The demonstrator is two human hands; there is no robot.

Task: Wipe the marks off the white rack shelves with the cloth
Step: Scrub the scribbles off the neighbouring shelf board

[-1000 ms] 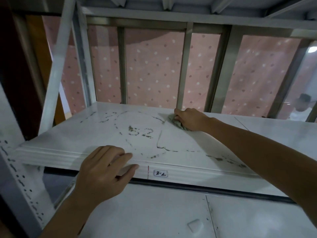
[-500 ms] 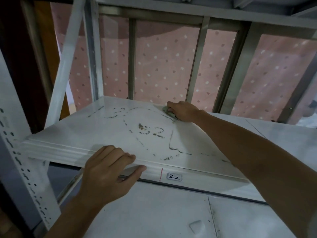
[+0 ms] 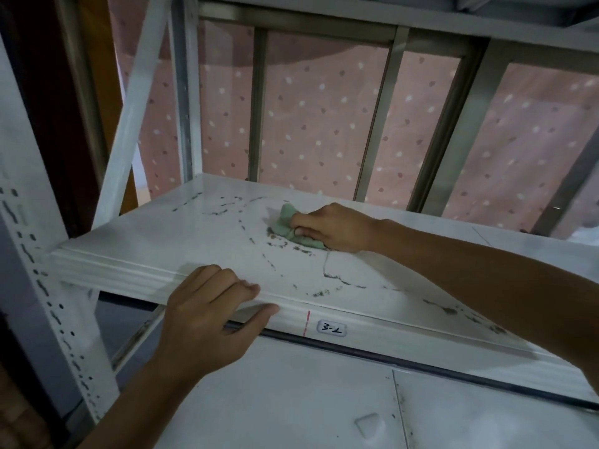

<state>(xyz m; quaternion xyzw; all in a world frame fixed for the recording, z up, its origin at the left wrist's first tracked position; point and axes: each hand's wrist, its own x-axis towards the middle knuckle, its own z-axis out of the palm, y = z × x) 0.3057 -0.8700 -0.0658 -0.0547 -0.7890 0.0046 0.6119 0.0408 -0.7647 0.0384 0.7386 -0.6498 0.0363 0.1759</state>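
Note:
A white rack shelf (image 3: 152, 241) runs across the middle of the view, streaked with dark broken marks (image 3: 227, 209) and smudges. My right hand (image 3: 334, 226) presses a crumpled pale green cloth (image 3: 287, 223) onto the marks near the shelf's centre. My left hand (image 3: 210, 315) rests on the shelf's front edge, fingers over the top and thumb under the lip. More dark marks (image 3: 343, 281) trail toward the right front of the shelf.
A small label reading "3-7" (image 3: 331, 328) sticks to the front lip beside a red line. A lower white shelf (image 3: 291, 400) lies beneath. A perforated white upright (image 3: 42, 280) stands at left. Grey bars (image 3: 377, 115) and a pink dotted curtain (image 3: 324, 124) back the rack.
My right hand has slid the cloth from the back of the shelf forward onto the central marks, and part of those marks are gone. The left hand stays on the front edge.

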